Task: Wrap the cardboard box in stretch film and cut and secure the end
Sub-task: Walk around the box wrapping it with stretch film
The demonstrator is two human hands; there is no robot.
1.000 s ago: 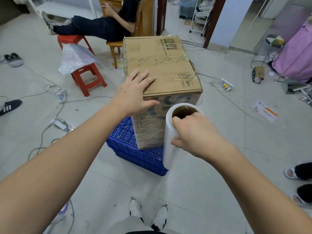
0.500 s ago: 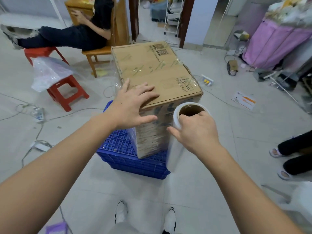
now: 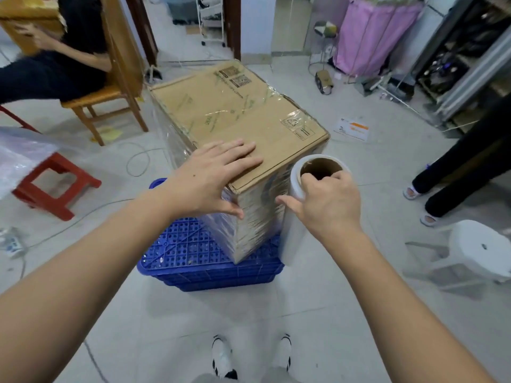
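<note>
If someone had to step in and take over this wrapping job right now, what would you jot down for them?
Left hand: flat on the cardboard box, steadying it.
Right hand: grips the top of the stretch film roll, fingers hooked in its core, upright by the box's near corner.
Box stands on the blue crate.
Done: the sides carry film layers.
Left: finish wrapping, cut the film, secure the end.

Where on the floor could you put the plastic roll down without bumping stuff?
Bare tiles lie between the blue crate and the shoes, and right of the film roll before the white stool. Left is crowded: red stool, cables.
</note>
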